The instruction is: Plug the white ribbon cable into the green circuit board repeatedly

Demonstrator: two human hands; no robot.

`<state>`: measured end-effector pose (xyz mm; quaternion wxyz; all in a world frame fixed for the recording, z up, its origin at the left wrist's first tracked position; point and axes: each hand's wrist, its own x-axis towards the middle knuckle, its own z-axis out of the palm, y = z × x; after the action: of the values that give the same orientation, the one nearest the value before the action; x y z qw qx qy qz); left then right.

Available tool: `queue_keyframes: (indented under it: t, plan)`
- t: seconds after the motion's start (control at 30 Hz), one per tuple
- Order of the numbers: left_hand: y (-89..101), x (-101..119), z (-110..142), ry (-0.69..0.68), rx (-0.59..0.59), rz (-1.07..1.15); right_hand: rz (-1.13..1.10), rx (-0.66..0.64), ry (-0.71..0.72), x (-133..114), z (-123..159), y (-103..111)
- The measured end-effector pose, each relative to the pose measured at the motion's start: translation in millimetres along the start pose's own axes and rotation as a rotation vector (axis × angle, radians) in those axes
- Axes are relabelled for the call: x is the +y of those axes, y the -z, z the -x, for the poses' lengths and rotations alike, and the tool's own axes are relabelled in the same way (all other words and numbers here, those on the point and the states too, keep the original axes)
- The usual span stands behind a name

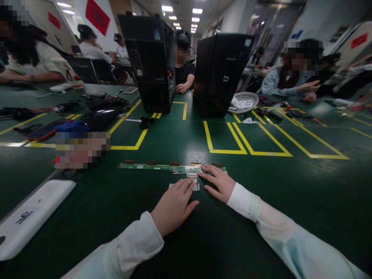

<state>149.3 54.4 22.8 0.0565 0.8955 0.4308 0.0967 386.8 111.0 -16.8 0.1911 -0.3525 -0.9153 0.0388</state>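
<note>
A long narrow green circuit board lies flat on the dark green table, with brown connector tabs along its far edge. A short white ribbon piece runs from the board toward me. My left hand rests palm down on the table, its fingers stretched out and covering the near end of that white piece. My right hand lies flat beside it, fingers spread, fingertips touching the board's right part. Neither hand grips anything.
Two black computer towers stand behind the board. A white basket sits to the right, a white device at the near left, phones and cables at the far left. Yellow tape lines mark the table. Other people sit around.
</note>
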Motion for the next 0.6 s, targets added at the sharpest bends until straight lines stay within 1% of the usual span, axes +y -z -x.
queue_keyframes:
  t: [0.27, 0.4, 0.6]
  plan:
    - [-0.3, -6, -2, 0.037, -0.051, 0.080, -0.011, -0.005, -0.006, 0, 0, 1]
    - [0.7, -11, -3, 0.036, -0.045, 0.112, -0.020, 0.001, -0.013, 1, 0, 0]
    - [2.3, -16, -3, 0.017, -0.073, 0.115, -0.024, 0.017, 0.008, 5, 0, -4]
